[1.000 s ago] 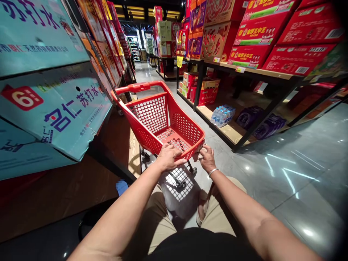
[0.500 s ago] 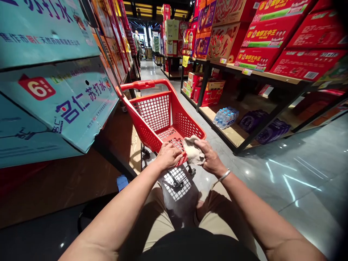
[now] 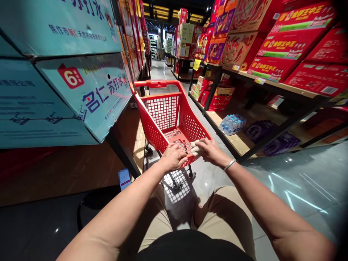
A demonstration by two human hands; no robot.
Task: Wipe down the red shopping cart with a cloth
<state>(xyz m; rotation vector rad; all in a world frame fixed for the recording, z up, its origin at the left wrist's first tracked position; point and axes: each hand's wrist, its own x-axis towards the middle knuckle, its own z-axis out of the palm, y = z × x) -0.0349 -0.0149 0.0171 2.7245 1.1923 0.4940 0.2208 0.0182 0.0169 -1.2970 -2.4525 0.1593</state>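
A red plastic shopping cart (image 3: 187, 127) with a perforated basket stands in front of my knees, its handle at the far end. My left hand (image 3: 174, 156) is closed over the near rim of the basket. On the same rim, at the right corner, my right hand (image 3: 210, 149) presses a crumpled off-white cloth (image 3: 195, 148). Most of the cloth is hidden under the fingers. A bracelet circles my right wrist. Below the basket the cart's wheels (image 3: 176, 185) rest on the floor.
Light-blue cartons (image 3: 100, 90) are stacked close on the left. At the right, a black-framed shelf (image 3: 217, 85) carries red boxes (image 3: 296, 43), with bottled water packs (image 3: 232, 124) on its low board. A phone-like object (image 3: 125, 179) is by my left forearm. Far down the aisle stands a person (image 3: 159, 41).
My right hand has brought the cloth down from beside the basket onto its near rim. My left hand stays on the rim. The view has turned slightly left.
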